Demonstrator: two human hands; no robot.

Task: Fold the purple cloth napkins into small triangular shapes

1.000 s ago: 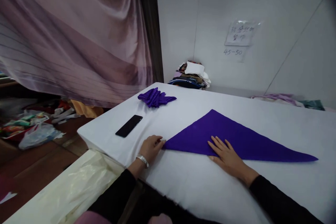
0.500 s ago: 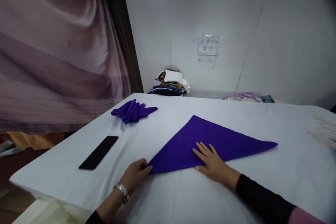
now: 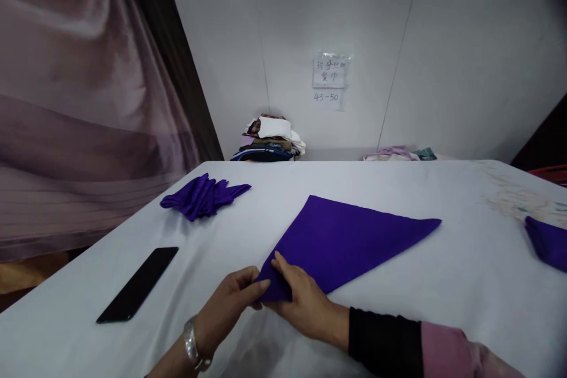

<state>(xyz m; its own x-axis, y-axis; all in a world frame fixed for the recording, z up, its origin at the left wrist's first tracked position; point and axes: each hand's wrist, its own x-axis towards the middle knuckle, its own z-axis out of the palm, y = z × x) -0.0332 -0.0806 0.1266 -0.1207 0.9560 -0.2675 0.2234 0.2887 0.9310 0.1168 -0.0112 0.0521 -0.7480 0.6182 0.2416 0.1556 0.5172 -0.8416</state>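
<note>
A purple cloth (image 3: 349, 236) folded into a triangle lies flat on the white table (image 3: 398, 319). My left hand (image 3: 228, 307), with a silver bracelet on the wrist, pinches the triangle's near left corner. My right hand (image 3: 301, 298) meets it at the same corner, fingers closed on the cloth's edge. Both hands touch each other there.
A pleated purple cloth (image 3: 201, 196) lies at the table's far left. A black phone (image 3: 138, 290) rests near the left edge. Another purple cloth (image 3: 547, 241) shows at the right edge. Stacked clothes (image 3: 270, 139) sit against the wall, under a paper note (image 3: 330, 71). A curtain (image 3: 80, 100) hangs left.
My right hand slid from the middle of the triangle's near edge over to its left corner, joining my left hand. The view has swung right.
</note>
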